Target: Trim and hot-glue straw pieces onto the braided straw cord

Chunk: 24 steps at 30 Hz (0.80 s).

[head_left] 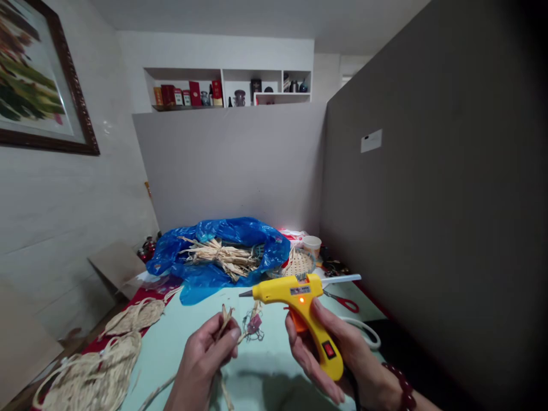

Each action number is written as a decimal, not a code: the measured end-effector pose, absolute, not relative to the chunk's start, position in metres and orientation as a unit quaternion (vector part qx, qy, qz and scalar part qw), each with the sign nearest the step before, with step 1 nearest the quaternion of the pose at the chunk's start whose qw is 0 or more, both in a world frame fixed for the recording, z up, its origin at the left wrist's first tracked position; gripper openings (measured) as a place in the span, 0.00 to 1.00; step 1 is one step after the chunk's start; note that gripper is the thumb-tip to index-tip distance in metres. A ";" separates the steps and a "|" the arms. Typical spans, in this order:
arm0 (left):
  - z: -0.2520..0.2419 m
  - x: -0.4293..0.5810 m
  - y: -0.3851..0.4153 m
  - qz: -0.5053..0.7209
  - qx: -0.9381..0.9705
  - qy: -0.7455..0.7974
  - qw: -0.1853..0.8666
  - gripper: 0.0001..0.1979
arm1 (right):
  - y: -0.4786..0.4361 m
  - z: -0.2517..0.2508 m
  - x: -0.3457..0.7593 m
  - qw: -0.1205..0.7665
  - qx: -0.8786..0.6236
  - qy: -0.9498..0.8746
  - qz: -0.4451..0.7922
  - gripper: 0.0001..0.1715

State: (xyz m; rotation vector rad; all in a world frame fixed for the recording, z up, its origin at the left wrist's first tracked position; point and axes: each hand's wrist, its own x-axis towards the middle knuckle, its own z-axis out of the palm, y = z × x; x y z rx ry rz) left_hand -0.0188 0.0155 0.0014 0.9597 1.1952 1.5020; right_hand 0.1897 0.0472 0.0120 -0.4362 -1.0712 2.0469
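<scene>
In my right hand [353, 339] is a yellow hot glue gun [282, 290], its nozzle pointing left and its orange light lit. A whitish glue stick [342, 279] sticks out of its back end. My left hand [203, 357] is closed, pinching dry husk strips [226, 319] between thumb and fingers. The gun's nozzle is above and to the right of the strip ends, apart from them. Below my left hand a strand hangs down. Just beyond it, a small tangle of thread with a purplish piece [254, 324] lies on the pale green table surface [257, 371].
A blue plastic bag [171, 251] holds a bundle of dry husks [222, 257] at the back. Braided husk pieces [94, 371] lie at left. Red-handled scissors [349, 303], a woven basket [298, 261] and a paper cup [312, 244] are at right. Grey partitions [240, 165] stand behind.
</scene>
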 end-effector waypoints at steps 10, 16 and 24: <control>-0.001 -0.034 0.019 0.623 0.367 0.434 0.537 0.13 | 0.049 0.013 0.191 0.379 -0.134 -0.559 0.725 0.37; -0.008 -0.039 0.023 0.638 0.369 0.413 0.535 0.21 | 0.050 0.015 0.194 0.373 -0.150 -0.607 0.685 0.33; -0.001 -0.033 0.019 0.634 0.348 0.395 0.567 0.22 | 0.048 0.016 0.195 0.376 -0.151 -0.623 0.669 0.33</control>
